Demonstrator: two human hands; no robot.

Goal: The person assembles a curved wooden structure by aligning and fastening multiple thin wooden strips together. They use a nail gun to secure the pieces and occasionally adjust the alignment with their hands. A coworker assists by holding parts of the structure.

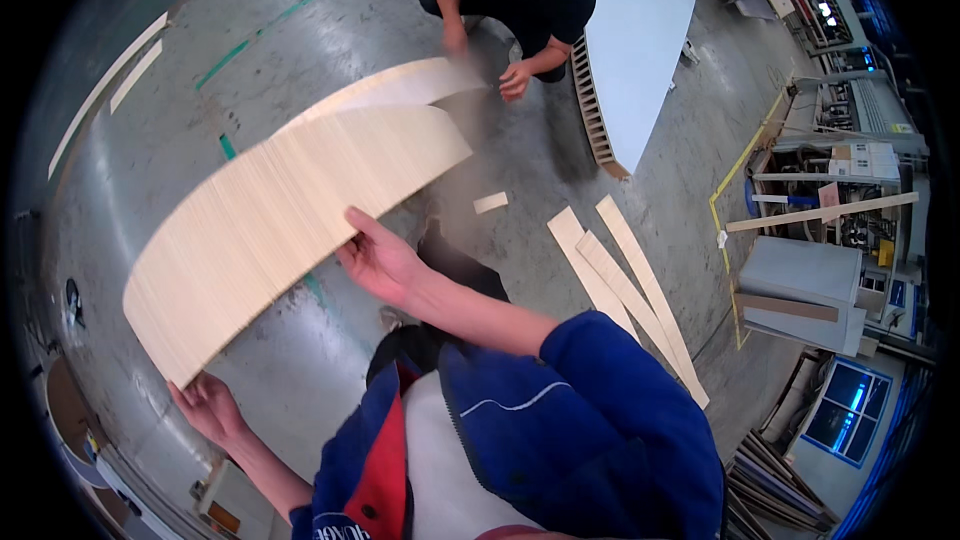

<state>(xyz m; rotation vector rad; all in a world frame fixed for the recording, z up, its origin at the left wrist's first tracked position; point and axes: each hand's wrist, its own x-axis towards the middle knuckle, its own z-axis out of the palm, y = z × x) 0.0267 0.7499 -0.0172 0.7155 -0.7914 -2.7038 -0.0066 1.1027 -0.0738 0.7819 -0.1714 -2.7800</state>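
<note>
A broad, light wooden panel with a curved far edge and fine grain lines is held out in front of me, tilted above the floor. My left hand grips its near left corner. Closed on the straight near edge, right of the middle, is my right hand, its thumb on top and the other fingers partly hidden. Just beyond the panel lies a second curved piece with a pale face, partly covered by the first. A co-worker in black crouches at its far end, one hand close to it.
A large white curved-edge panel with a ribbed side rests right of the co-worker. Several wooden strips lie on the floor to my right, with a small offcut nearby. Two long strips lie far left. Grey boards stand at right.
</note>
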